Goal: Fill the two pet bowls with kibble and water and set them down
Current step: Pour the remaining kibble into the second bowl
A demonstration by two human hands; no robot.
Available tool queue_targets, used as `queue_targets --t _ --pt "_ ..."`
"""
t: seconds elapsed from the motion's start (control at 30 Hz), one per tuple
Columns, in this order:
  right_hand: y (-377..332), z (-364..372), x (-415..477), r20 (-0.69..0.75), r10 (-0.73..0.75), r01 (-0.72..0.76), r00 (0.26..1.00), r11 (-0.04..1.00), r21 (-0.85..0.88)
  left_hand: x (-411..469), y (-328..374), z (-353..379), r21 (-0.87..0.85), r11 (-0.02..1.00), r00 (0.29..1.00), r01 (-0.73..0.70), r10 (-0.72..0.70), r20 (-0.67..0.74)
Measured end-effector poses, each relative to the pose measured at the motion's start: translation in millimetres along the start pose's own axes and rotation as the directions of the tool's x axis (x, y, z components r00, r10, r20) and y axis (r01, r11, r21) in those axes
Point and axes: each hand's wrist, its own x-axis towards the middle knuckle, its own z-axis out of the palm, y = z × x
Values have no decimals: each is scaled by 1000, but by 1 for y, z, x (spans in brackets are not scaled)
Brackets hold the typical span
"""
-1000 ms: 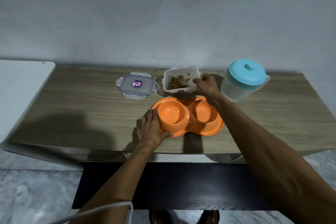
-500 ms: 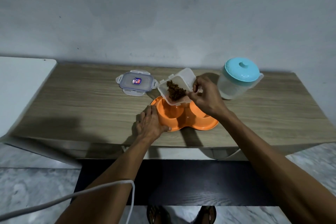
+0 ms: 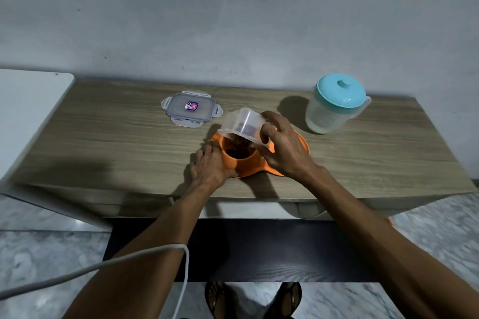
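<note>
An orange double pet bowl [image 3: 248, 166] sits near the front edge of the wooden table [image 3: 108, 142]. My right hand [image 3: 281, 147] holds a clear plastic container [image 3: 242, 124] tipped steeply over the left bowl, and brown kibble [image 3: 237, 149] falls from it into that bowl. My left hand [image 3: 208, 166] presses against the bowl's left rim. The right bowl is mostly hidden behind my right hand. A translucent water jug [image 3: 333, 109] with a turquoise lid stands upright at the back right.
The container's clip-on lid [image 3: 191, 108] lies flat on the table behind the bowl, to the left. A white surface [image 3: 28, 111] adjoins the table's left end. A white cable [image 3: 129, 264] crosses my left forearm. The wall runs close behind the table.
My right hand lifted the kibble container off the table, carried it over the left bowl and tipped it further; kibble now pours in. My left hand stayed on the bowl's rim.
</note>
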Motion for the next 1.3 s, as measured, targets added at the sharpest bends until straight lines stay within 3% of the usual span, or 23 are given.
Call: queue_targets --t 0.7,0.8,0.9,1.03,1.13,1.2,1.3 --pt "-4 0 0 -40 -160 154 986 980 -123 1 1 0 13 1000 1000 11 -12 21" --pt "1 1 2 -101 -94 87 990 994 -72 1 0 1 20 1000 1000 0 0 -1" --pt "5 -2 11 -230 125 -104 965 989 101 2 -2 2 29 999 1000 -15 15 -23" --pt "16 -8 43 -306 505 -366 807 834 413 3 -3 4 17 1000 1000 -19 19 -14" --pt "35 0 71 -149 769 -520 622 547 656 4 -4 5 25 999 1000 -22 23 -15" --pt "47 9 88 -17 840 -558 542 375 740 5 -4 7 30 999 1000 -20 21 -18" --pt "61 27 105 97 881 -642 463 258 722 5 -4 7 46 999 1000 -13 13 -18"
